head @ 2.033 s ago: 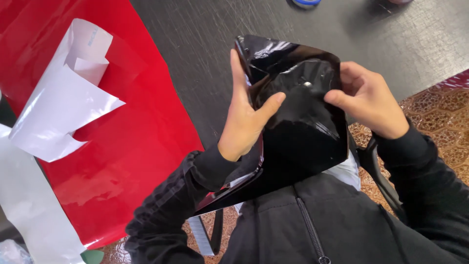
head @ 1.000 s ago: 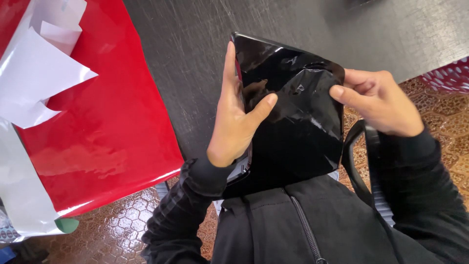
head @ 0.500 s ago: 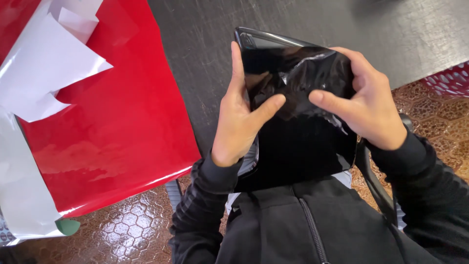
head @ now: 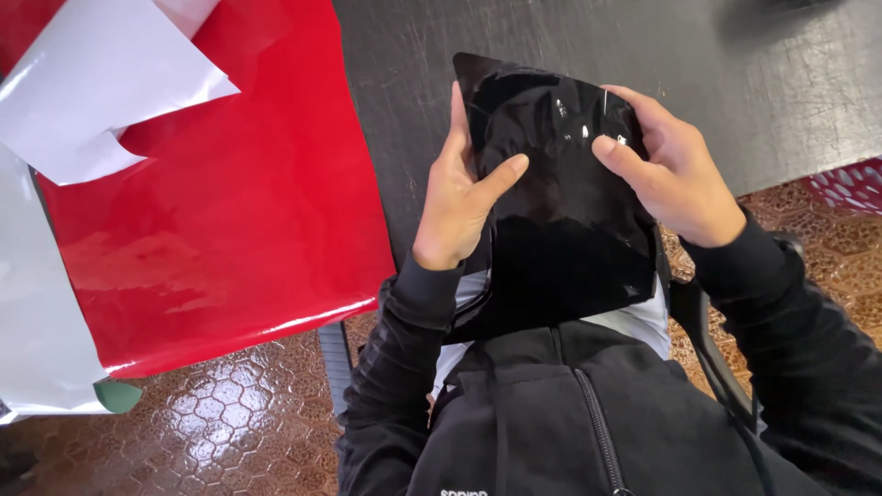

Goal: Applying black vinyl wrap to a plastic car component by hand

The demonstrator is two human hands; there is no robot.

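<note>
Two hands, left hand [head: 459, 197] and right hand [head: 675, 174], fingers gripping one glossy black sheet [head: 560, 211] beside one red sheet [head: 230, 202].

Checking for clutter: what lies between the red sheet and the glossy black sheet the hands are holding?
In the head view, only bare dark table shows between the red sheet and the black sheet; the left hand grips the black sheet's near edge.

You are looking at a glossy black sheet [head: 560, 211] over a dull black table [head: 735, 83]. Left, a shiny red sheet [head: 239, 211] is showing white backing paper [head: 101, 101]. Near you, brown hexagon-patterned floor tiles [head: 230, 422] are gleaming beside black sleeves [head: 395, 367].
</note>
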